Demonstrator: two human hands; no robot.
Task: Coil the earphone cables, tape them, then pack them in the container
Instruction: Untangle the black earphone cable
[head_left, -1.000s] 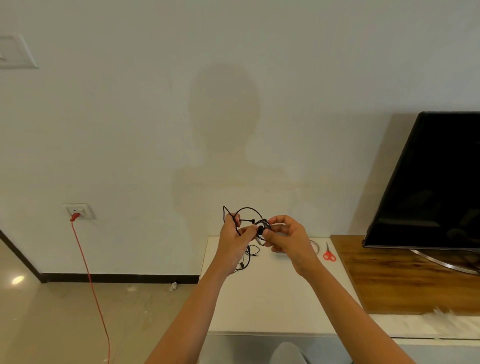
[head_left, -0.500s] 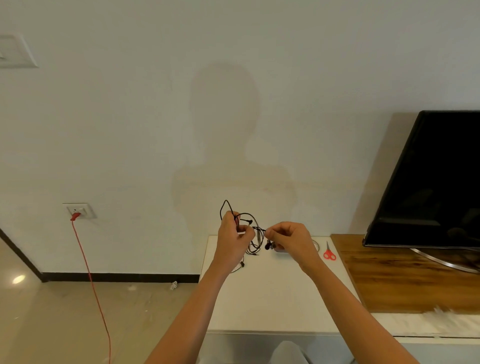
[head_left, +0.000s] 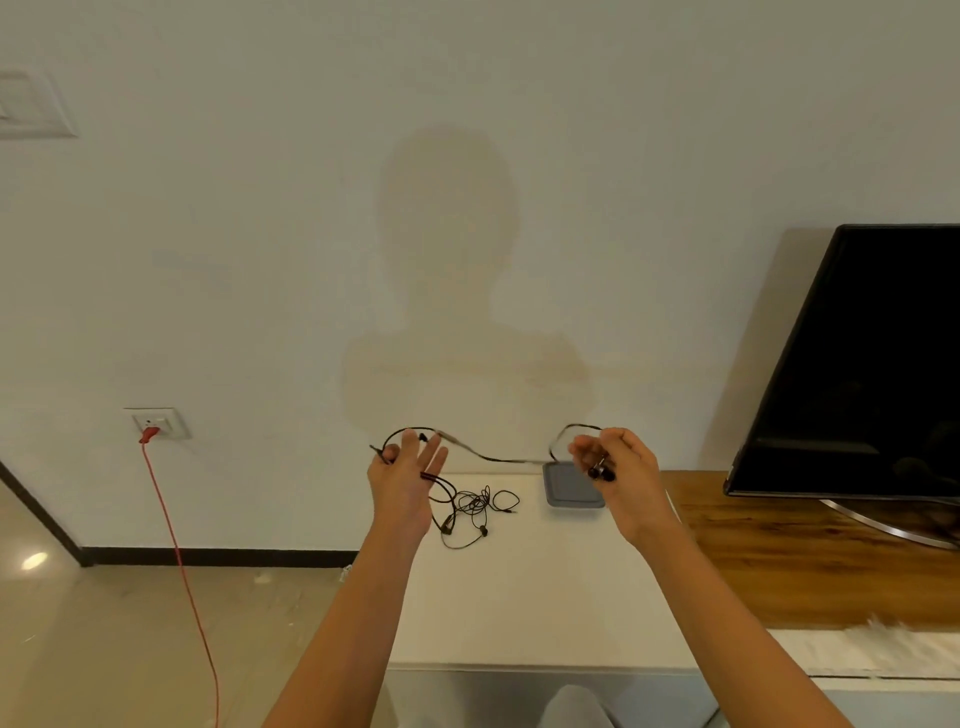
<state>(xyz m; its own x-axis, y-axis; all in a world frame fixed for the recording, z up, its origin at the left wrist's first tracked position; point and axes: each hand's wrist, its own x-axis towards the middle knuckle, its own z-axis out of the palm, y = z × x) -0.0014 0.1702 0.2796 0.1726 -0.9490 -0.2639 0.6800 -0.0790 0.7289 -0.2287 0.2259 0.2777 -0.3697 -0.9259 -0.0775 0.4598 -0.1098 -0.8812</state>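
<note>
A thin, limp earphone cable (head_left: 493, 458) is sagging between two hands above a white table (head_left: 519, 597). The left hand (head_left: 402, 480), fingers mostly straight, is pinning a loop under its thumb; the right hand (head_left: 621, 467) is pinching the earbuds (head_left: 600, 472), likely the firmest hold.

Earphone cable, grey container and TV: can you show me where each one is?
earphone cable (head_left: 514, 461): head view, the sagging middle stretch.
grey container (head_left: 569, 489): head view, its flat top.
TV (head_left: 857, 364): head view, the middle of the dark screen.
</note>
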